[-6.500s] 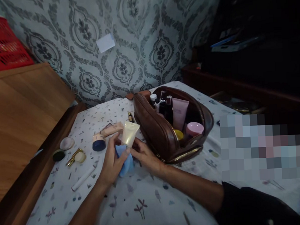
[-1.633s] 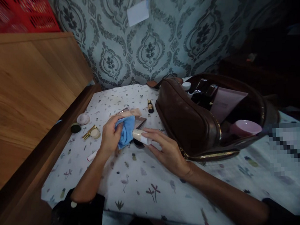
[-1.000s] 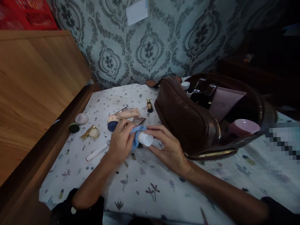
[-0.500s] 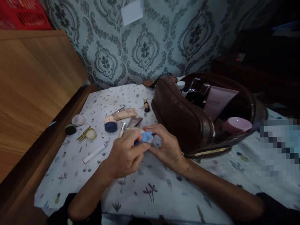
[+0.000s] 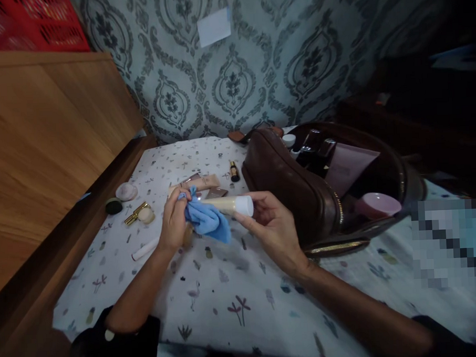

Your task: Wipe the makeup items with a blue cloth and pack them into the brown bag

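Between my hands lies a pale yellow tube [image 5: 222, 204] with a white cap, held sideways above the table. My right hand [image 5: 272, 227] grips the tube by its capped end, thumb below and fingers behind. A blue cloth [image 5: 208, 222] hangs from my left hand [image 5: 174, 218], whose fingers are closed on it at the tube's other end. The cloth hides that end. Just behind my hands lie a beige tube [image 5: 206, 182] and a flat brownish packet [image 5: 217, 192]. A white stick-shaped tube [image 5: 145, 249] lies by my left wrist, partly hidden.
An open brown leather bag [image 5: 285, 187] stands at right, holding a pink tube [image 5: 350, 165], a pink bowl-shaped item [image 5: 377, 205] and small containers. A small dark bottle [image 5: 234, 171] stands beside it. Gold tubes [image 5: 136, 213] and round jars [image 5: 126, 192] sit at left, near a wooden panel [image 5: 57, 112].
The blue cloth was bunched between my fingers; now it hangs loose from my left hand. My left hand has moved left, and the tube's white cap and body now show in my right.
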Motion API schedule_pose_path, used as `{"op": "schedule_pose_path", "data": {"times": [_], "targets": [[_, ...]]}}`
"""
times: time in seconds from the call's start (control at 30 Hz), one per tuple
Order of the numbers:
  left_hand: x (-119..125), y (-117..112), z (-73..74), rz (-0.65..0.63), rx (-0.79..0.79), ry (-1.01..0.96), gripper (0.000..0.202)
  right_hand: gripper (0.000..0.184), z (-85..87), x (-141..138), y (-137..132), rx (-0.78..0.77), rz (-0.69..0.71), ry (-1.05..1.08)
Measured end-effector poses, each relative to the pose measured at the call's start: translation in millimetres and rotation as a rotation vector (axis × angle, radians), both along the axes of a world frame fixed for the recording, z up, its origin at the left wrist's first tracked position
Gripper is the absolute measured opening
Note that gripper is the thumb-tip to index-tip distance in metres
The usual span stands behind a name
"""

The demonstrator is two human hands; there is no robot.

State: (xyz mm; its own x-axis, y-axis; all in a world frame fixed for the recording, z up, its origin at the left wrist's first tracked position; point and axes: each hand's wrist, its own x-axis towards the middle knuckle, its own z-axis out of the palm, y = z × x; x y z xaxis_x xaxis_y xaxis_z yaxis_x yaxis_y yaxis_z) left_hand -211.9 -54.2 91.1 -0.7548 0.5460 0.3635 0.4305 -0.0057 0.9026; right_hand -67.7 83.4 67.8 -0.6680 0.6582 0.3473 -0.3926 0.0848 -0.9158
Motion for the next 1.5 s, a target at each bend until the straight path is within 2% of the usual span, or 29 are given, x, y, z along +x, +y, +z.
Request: {"op": "schedule_pose_path", "data": {"times": [0.13,0.27,0.47,0.6,0.83,1.0,1.07,1.23,1.4,1.5], "targets": [[0,2,-4.5,-0.156,0.043,-0.251,0.026,0.037,-3.4,-2,1,-0.086,0.001,-0.022],[-5,-1,0.1,-0.240,-0.031,-0.253,0.044,0.040,-6.1,-4,3,-0.138,0.012,-0.046],[-8,-7,10.6,-0.184,-0.111,-0.112,0.037,0.036,0.1,1,3,-0.038,0.006,-0.152],[-8,-6,10.3,-0.165,-0.121,-0.041,0.032,0.034,2.5,2,4,-0.011,-0.001,-0.166],[-10,-6,9.5,-0.109,-0.096,0.007,0.027,0.028,-2.8,0,5,0.030,0.054,-0.126],[-19,-8,5.2,-0.113,-0.089,-0.053,0.026,0.021,-4.4,1,4,0.275,0.006,0.002],[-22,-9,2.1,-0.127,-0.074,-0.077,0.027,0.019,-5.2,1,4,0.329,0.012,0.019],[-24,-10,-0.2,-0.131,-0.082,-0.093,0.030,0.020,-8.8,0,5,0.369,-0.001,0.010],[-19,-12,5.4,-0.103,-0.102,-0.050,0.031,0.020,-8.6,3,3,0.405,-0.014,-0.006],[-16,-13,9.2,-0.100,-0.125,0.020,0.029,0.023,-8.2,5,2,0.363,-0.006,-0.082]]}}
